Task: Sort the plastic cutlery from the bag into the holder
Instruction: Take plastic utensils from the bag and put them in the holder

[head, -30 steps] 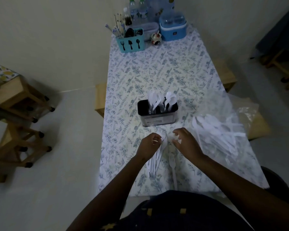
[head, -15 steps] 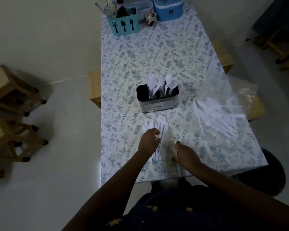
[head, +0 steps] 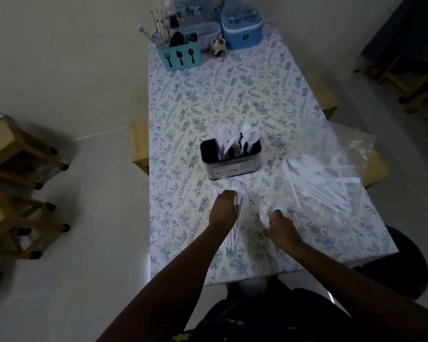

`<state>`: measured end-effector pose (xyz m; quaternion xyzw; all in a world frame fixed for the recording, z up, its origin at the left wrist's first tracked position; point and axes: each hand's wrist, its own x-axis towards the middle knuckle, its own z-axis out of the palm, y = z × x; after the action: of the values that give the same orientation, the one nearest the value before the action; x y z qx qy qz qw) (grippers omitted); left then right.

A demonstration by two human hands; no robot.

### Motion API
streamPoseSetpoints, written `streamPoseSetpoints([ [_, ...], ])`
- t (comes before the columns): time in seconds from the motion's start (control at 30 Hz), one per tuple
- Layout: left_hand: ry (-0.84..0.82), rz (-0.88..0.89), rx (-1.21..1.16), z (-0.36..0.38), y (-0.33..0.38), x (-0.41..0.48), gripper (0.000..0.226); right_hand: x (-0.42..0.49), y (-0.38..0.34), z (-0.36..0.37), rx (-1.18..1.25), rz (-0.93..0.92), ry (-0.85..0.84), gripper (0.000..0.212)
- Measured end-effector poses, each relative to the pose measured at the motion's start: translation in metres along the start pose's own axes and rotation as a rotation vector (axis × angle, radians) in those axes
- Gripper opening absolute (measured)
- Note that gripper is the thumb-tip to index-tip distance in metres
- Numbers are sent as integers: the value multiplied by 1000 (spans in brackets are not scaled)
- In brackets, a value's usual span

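Observation:
A dark cutlery holder [head: 232,166] stands mid-table with several white plastic spoons and forks upright in it. Just in front of it my left hand [head: 224,209] presses on a bundle of white forks [head: 239,213] lying on the cloth, tines toward the holder. My right hand [head: 281,227] grips a single white fork [head: 263,215] by its handle, tines up and clear of the bundle. To the right lies a clear plastic bag [head: 336,154] with a loose pile of white cutlery [head: 316,183] on it.
The table [head: 208,99] wears a blue floral cloth. At its far end stand a teal utensil caddy [head: 181,55], a blue cooler box [head: 241,29] and bottles. Wooden stools [head: 17,169] stand at left, a dark round seat [head: 403,265] at right.
My right hand drew back from beside the fork bundle and picked up the lone fork that lay near the table's front. My left hand stayed on the bundle.

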<state>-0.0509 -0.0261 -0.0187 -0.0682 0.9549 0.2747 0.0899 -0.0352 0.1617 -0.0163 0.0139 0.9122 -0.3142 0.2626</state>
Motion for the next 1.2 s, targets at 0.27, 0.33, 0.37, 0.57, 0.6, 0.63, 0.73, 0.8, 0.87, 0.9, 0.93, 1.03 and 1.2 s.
streamPoseSetpoints([
  [0.27, -34, -176, 55, -2, 9, 34, 55, 13, -3, -10, 43, -20, 14, 28],
  [0.33, -33, -212, 33, 0, 8, 40, 52, 15, -3, -13, 42, -25, 13, 27],
  [0.37, -32, -223, 27, 2, 7, 44, 44, 16, -3, -14, 36, -27, 11, 27],
  [0.57, -30, -299, -154, 2, 11, 48, 38, 22, 1, -22, 47, -27, -2, 21],
  [0.6, -20, -315, -202, 1, 11, 47, 36, 23, 2, -24, 54, -30, -1, 21],
  [0.63, -11, -324, -244, -2, 11, 45, 33, 24, 2, -25, 60, -34, 4, 20],
  [0.73, -12, -310, -350, -9, 8, 40, 27, 28, -1, -29, 99, -41, 23, 21],
  [0.8, -64, -307, -464, -13, 6, 34, 23, 32, -5, -30, 165, -27, 23, 24],
  [0.87, -122, -312, -584, -16, 7, 27, 22, 35, -8, -32, 262, 13, -6, 25],
  [0.9, -136, -319, -621, -17, 8, 23, 21, 36, -9, -33, 303, 26, -25, 24],
  [0.93, -140, -332, -656, -19, 10, 19, 21, 37, -11, -33, 331, 31, -44, 23],
  [1.03, -167, -385, -866, -26, 17, 8, 20, 37, -17, -35, 376, 25, -82, 20],
  [1.2, -206, -441, -998, -32, 15, -4, 10, 38, -24, -36, 351, -19, -110, 23],
])
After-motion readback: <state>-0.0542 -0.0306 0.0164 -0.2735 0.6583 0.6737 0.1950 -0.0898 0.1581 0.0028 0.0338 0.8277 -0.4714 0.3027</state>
